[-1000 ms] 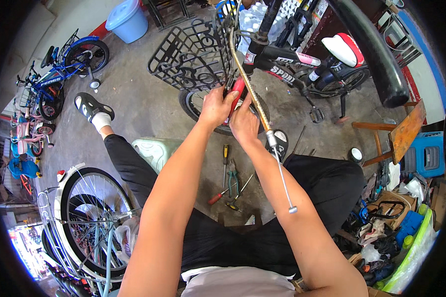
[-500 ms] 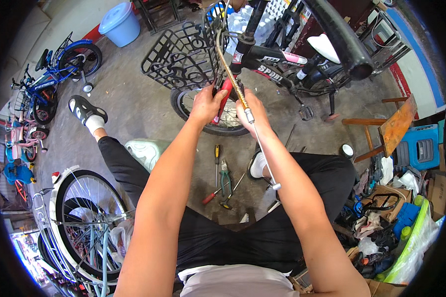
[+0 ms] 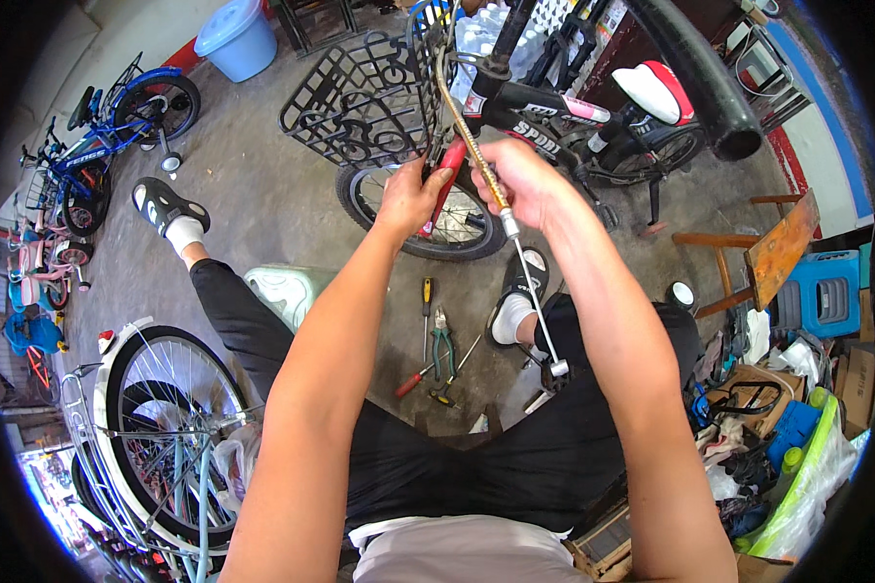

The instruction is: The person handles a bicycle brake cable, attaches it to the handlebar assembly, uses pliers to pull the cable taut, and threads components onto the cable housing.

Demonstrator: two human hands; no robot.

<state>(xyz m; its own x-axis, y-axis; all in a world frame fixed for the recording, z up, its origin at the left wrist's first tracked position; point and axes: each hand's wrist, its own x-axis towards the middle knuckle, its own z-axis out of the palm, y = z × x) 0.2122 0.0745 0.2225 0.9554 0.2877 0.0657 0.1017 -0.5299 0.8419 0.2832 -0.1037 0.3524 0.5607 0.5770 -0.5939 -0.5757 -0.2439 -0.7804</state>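
Note:
A child's black-and-red bicycle stands before me, its front wheel between my feet. My left hand is closed round the red front fork, thumb on the near side, its other fingers partly hidden. Just right of the fork, my right hand has its fingers curled; what they hold, if anything, is hidden. A brake cable with golden-brown housing hangs down in front of that hand. Its bare inner wire crosses near my right forearm and finishes in a small metal barrel end.
Screwdrivers and green-handled pliers lie on the floor between my legs. A black basket hangs at the bicycle's front. Another bicycle wheel is at left; a wooden stool and piled odds and ends are at right.
My right hand has shifted up and right, its fingers now curled beside the fork. The cable's lower end has swung right, and the handlebar has moved slightly right. My left hand stays on the fork.

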